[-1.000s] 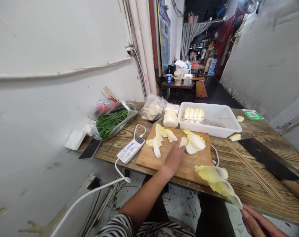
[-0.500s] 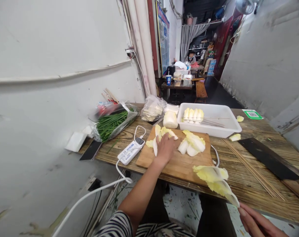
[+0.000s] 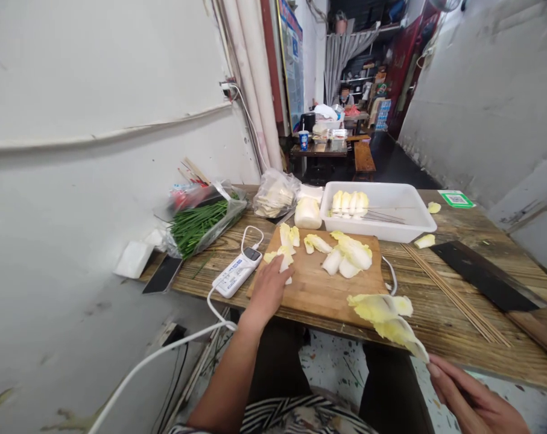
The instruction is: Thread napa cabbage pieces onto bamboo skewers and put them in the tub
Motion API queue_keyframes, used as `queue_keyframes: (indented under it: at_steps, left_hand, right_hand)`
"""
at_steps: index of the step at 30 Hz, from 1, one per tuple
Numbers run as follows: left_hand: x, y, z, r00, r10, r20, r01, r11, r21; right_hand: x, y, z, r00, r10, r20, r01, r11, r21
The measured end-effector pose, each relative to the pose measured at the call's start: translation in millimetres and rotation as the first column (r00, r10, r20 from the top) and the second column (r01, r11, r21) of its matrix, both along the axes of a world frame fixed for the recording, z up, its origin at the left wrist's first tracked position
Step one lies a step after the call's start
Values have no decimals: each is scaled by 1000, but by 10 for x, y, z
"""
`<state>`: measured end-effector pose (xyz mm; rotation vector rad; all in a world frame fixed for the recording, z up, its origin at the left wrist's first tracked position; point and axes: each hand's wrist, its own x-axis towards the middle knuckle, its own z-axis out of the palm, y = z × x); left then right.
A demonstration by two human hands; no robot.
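Note:
At the left part of the wooden cutting board (image 3: 321,289), my left hand (image 3: 268,288) has its thumb and fingers around a pale yellow-white cabbage leaf (image 3: 286,256), which still lies on the board. My right hand (image 3: 470,392), low at the right, pinches the white end of some cabbage leaves (image 3: 393,319) held out over the board's front right corner. Whether a skewer runs through these leaves, I cannot tell. More leaves rest on the board: a small one (image 3: 317,243) in the middle and an overlapping pile (image 3: 349,256) to the right.
Behind the board stand a white plastic tub (image 3: 377,226) with leaves and thin skewers, and a cut cabbage piece (image 3: 308,212). Right lie bamboo sticks (image 3: 456,295) and a cleaver (image 3: 485,274). Left are a white power bank (image 3: 237,274) with cable and bagged green chives (image 3: 198,226).
My left hand has moved left and toward me, from the middle leaves to the leaf at the board's left. My right hand still holds its leaves in nearly the same place.

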<state>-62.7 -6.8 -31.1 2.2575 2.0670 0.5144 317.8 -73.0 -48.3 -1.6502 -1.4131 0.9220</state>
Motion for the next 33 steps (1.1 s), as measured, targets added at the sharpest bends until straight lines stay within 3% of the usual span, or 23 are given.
queue_keyframes:
  at_steps: [5, 11, 14, 17, 19, 21, 24, 27, 29, 30, 33]
  left_hand:
    - [-29, 62, -97, 997, -77, -8, 77, 992, 100]
    - [172, -33, 78, 937, -286, 199, 200, 909, 365]
    - [323, -136, 160, 914, -284, 291, 134, 886, 444]
    - [436, -186, 244, 886, -196, 420, -21, 889, 458]
    - [504, -199, 307, 766, -150, 624, -149, 904, 400]
    - [579, -208, 363, 544, -116, 831, -190, 948, 257]
    - [703, -218, 402, 242, -13, 970, -85, 996, 35]
    - [801, -222, 384, 60, 34, 998, 3, 999, -34]
    - [837, -224, 364, -2, 42, 999, 55, 998, -42]
    - [847, -227, 358, 4, 40, 999, 73, 997, -40]
    - [864, -248, 365, 128, -1, 992, 101, 995, -12]
  right_hand:
    - [-301, -75, 237, 996, 88, -35, -85, 993, 77]
    - [-287, -141, 244, 996, 82, -30, -79, 994, 81]
    - [-262, -123, 236, 994, 107, -14, -105, 991, 85]
    - [-282, -90, 269, 995, 99, -2, -98, 988, 118]
    - [-305, -71, 304, 995, 103, 14, -104, 985, 140]
    - [-322, -59, 332, 992, 120, 25, -123, 980, 157]
    - [-326, -52, 343, 991, 134, 23, -136, 978, 158]
    - [-313, -59, 326, 988, 154, 24, -155, 980, 122]
    - [-305, -66, 319, 989, 147, 9, -147, 983, 107]
    - [-303, -69, 319, 991, 137, 2, -137, 985, 104]
    - [-299, -73, 334, 992, 129, 0, -128, 986, 106]
